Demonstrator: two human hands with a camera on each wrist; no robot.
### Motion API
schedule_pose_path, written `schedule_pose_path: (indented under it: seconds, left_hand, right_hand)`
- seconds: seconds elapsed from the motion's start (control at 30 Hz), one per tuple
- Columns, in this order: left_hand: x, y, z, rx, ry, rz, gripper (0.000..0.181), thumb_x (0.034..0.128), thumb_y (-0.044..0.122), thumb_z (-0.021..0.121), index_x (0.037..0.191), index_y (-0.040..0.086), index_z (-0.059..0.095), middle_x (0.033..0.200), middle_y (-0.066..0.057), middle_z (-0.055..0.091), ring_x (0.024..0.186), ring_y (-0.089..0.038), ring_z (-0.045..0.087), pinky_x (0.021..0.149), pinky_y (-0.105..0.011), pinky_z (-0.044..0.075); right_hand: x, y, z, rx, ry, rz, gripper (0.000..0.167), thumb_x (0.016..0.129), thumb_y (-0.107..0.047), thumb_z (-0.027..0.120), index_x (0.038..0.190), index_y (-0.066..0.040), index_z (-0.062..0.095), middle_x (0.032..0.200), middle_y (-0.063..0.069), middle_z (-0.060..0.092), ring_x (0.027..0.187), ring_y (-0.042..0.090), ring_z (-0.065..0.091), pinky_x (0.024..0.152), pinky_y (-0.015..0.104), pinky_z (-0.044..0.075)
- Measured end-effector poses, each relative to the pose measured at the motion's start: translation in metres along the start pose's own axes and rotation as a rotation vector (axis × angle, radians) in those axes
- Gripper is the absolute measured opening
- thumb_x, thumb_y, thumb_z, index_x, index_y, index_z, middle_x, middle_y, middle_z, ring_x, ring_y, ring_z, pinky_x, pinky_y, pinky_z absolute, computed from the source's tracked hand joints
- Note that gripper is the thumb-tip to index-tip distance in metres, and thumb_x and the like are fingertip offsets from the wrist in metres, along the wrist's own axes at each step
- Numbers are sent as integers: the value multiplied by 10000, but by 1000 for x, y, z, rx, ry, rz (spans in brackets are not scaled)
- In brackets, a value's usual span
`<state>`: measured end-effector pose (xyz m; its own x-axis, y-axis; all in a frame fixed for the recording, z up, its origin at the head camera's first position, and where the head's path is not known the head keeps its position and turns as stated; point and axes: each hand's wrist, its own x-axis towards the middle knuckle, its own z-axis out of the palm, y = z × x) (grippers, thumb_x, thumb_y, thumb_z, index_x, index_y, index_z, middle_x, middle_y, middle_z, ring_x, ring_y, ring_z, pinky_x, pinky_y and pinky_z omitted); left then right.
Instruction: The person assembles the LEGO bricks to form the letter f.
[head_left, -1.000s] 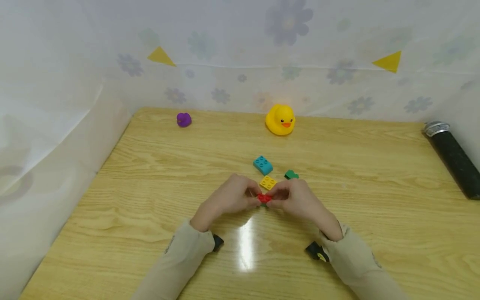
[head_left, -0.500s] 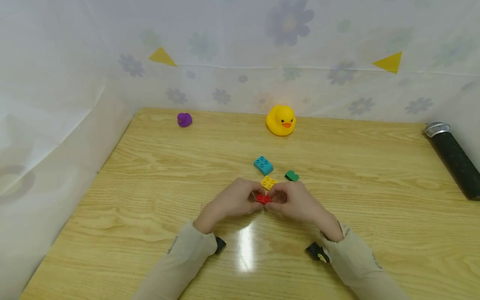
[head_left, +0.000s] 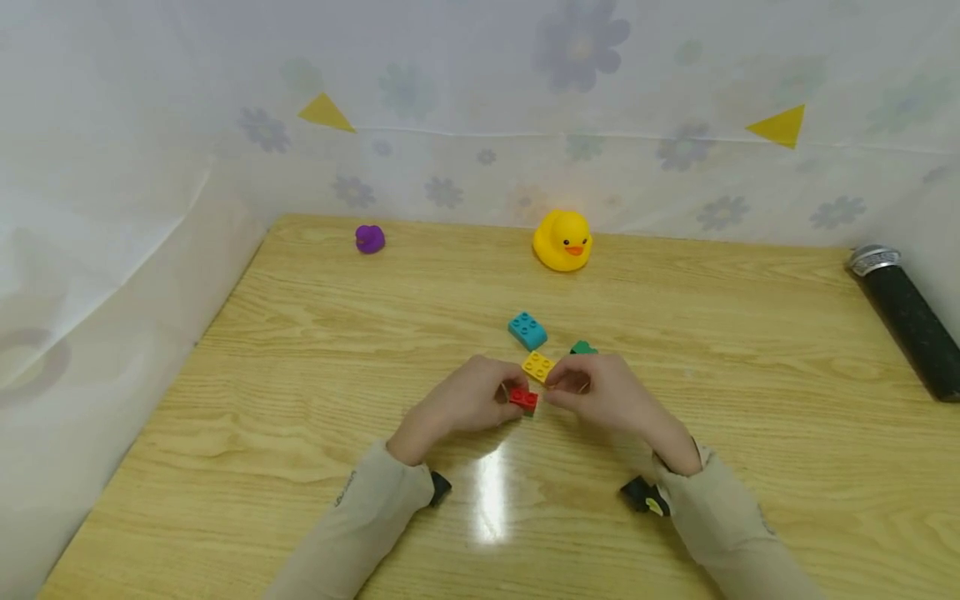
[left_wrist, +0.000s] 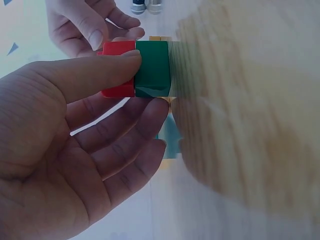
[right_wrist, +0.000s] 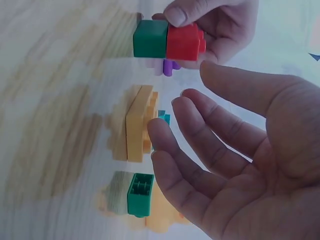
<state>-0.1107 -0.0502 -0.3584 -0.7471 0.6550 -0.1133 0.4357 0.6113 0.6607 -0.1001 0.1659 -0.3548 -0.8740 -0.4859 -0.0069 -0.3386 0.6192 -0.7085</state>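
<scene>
Between thumb and fingers, the left hand [head_left: 472,396] pinches a red brick [head_left: 524,400] stacked on a green brick [left_wrist: 152,67]; the pair stands upright on the table. The right hand [head_left: 611,396] holds nothing, its fingers loosely bent just right of that stack. In the right wrist view, a yellow brick [right_wrist: 137,125] and a small green piece [right_wrist: 141,195] lying on its side are beside the right hand's fingers. Behind the yellow brick lies a blue brick [head_left: 527,331]. The right hand partly covers the green piece in the head view.
A yellow duck [head_left: 562,241] and a small purple duck [head_left: 370,239] stand along the back of the wooden table [head_left: 337,333]. At the far right lies a black microphone [head_left: 907,321]. A patterned white cloth hangs behind and at the left.
The right hand has let go of the red brick and moved to the right, over part of the small green piece. The left hand has shifted slightly right and keeps its grip.
</scene>
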Motion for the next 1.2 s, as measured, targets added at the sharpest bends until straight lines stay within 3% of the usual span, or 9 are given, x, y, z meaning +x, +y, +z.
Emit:
schedule_pose_path:
  seconds: [0.43,0.7,0.93,1.2]
  left_hand:
    - [-1,0,-2,29,-24,-38,136,860,132,724,977,127,655,878,50,618,747,-91,545,685,-235,456]
    - [0,-2,-1,30,-19,-33,144,863,137,721,991,121,657,874,49,621,737,-86,547,679,-237,457]
    - [0,-2,-2,56,-15,-5,237,858,86,715,1092,101,676,945,12,659,793,-116,565,726,-258,465]
    - [-1,-2,-5,-3,-12,-67,306,856,119,724,1142,66,629,984,-33,651,831,-142,582,750,-282,481]
  right_hand:
    - [-2,11,-16,-39,97,80,107,879,-127,698,956,-52,699,832,16,668,736,163,616,670,322,505]
    - [2,17,-11,-37,115,50,121,848,-80,722,950,-22,692,829,39,665,725,174,614,665,315,517]
    - [2,17,-6,-52,119,48,134,816,-51,745,934,-20,689,847,55,668,715,175,609,647,305,510]
    - [2,16,-5,-61,118,66,138,813,-55,748,935,-22,691,858,68,674,713,178,611,637,305,505]
